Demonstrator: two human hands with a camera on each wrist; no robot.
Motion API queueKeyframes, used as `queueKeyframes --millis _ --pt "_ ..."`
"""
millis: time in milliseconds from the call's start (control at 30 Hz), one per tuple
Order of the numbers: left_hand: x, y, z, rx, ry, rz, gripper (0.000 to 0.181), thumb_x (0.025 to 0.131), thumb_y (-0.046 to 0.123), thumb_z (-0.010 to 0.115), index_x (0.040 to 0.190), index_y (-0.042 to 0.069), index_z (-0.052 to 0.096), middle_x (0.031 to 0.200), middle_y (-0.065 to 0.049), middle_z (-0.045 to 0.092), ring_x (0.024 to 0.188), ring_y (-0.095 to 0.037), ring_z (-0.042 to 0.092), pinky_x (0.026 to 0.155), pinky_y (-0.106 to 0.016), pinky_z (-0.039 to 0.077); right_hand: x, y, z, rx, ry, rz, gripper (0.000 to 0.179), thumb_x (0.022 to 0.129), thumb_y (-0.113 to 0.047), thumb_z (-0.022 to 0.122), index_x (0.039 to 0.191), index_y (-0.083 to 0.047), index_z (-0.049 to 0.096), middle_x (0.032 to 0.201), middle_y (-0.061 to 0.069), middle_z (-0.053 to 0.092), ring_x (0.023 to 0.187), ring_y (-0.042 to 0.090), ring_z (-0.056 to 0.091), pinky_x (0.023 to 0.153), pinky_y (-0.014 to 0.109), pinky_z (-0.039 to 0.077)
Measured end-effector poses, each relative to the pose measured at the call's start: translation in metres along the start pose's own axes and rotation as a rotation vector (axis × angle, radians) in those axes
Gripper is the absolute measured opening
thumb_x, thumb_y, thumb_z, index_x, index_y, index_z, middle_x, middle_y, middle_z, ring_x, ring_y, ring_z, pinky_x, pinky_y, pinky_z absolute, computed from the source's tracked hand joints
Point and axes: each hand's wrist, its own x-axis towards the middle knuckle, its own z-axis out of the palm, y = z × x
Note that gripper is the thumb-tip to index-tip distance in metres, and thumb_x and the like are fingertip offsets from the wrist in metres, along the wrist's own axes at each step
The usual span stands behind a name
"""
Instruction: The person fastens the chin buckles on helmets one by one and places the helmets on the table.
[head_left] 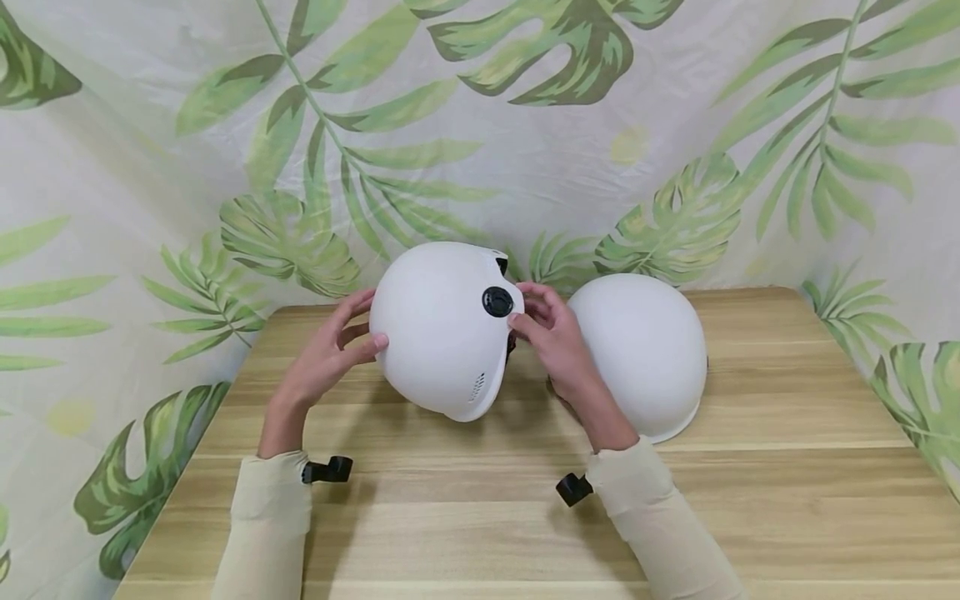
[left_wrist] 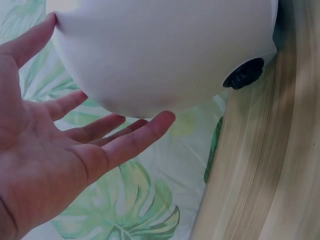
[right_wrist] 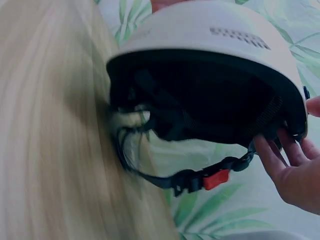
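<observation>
A white helmet [head_left: 435, 333] with a round black knob on its side is held tilted over the wooden table. My left hand [head_left: 330, 354] touches the smooth shell at its left, and in the left wrist view its fingers are spread and fairly straight along the curve. At the other side my right hand [head_left: 551, 337] grips the rim beside the black knob [head_left: 497, 302], thumb outside and fingers reaching inside. The right wrist view looks into the dark inside, where a black chin strap [right_wrist: 187, 180] with a red buckle part [right_wrist: 216, 179] hangs below the rim.
A second white helmet [head_left: 641, 354] rests dome up on the table [head_left: 450, 517], close to my right forearm. Behind the table's back edge hangs a leaf-print cloth [head_left: 525, 183]. Small black mounts [head_left: 330, 469] sit at both wrists.
</observation>
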Motion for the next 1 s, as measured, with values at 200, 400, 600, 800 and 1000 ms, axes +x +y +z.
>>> queueKeyframes --millis 200,400,600,800,1000 --pt "0.001 0.001 0.004 -0.006 -0.002 -0.013 0.076 0.104 0.026 0.069 0.168 0.028 0.029 0.170 -0.013 0.032 0.150 -0.045 0.046 0.097 -0.048 0.061 0.000 -0.002 -0.005 -0.180 0.046 -0.056 0.046 0.098 -0.004 0.067 0.143 -0.002 0.059 0.146 0.015 0.061 0.139 0.026 0.061 0.113 0.033 0.052" --pt "0.004 0.004 0.011 0.018 0.021 -0.017 0.079 0.101 0.030 0.073 0.168 0.028 0.031 0.170 -0.011 0.035 0.151 -0.043 0.046 0.098 -0.057 0.060 -0.001 -0.004 -0.008 -0.269 0.096 -0.063 0.046 0.096 -0.008 0.067 0.142 -0.006 0.063 0.144 0.014 0.065 0.133 0.027 0.066 0.102 0.025 0.057" --pt "0.005 0.008 0.014 0.050 0.034 -0.019 0.084 0.098 0.031 0.078 0.168 0.026 0.032 0.172 -0.009 0.034 0.153 -0.044 0.042 0.104 -0.065 0.054 -0.001 0.000 -0.009 -0.297 0.084 -0.060 0.049 0.096 -0.010 0.066 0.145 -0.011 0.063 0.149 0.011 0.062 0.135 0.026 0.066 0.098 0.027 0.059" --pt "-0.001 0.011 0.006 0.059 0.063 -0.035 0.084 0.097 0.028 0.080 0.167 0.025 0.034 0.174 -0.008 0.030 0.154 -0.044 0.041 0.109 -0.067 0.051 -0.001 0.007 -0.005 -0.296 0.023 -0.015 0.053 0.094 -0.014 0.073 0.146 -0.010 0.060 0.149 0.012 0.062 0.135 0.027 0.066 0.099 0.037 0.060" --pt "-0.003 0.011 0.001 0.070 0.068 -0.036 0.085 0.095 0.027 0.082 0.167 0.024 0.036 0.173 -0.009 0.032 0.152 -0.044 0.043 0.107 -0.066 0.053 -0.001 0.012 -0.003 -0.363 -0.035 0.040 0.072 0.090 -0.032 0.085 0.152 -0.015 0.054 0.142 0.014 0.068 0.126 0.026 0.071 0.092 0.033 0.060"
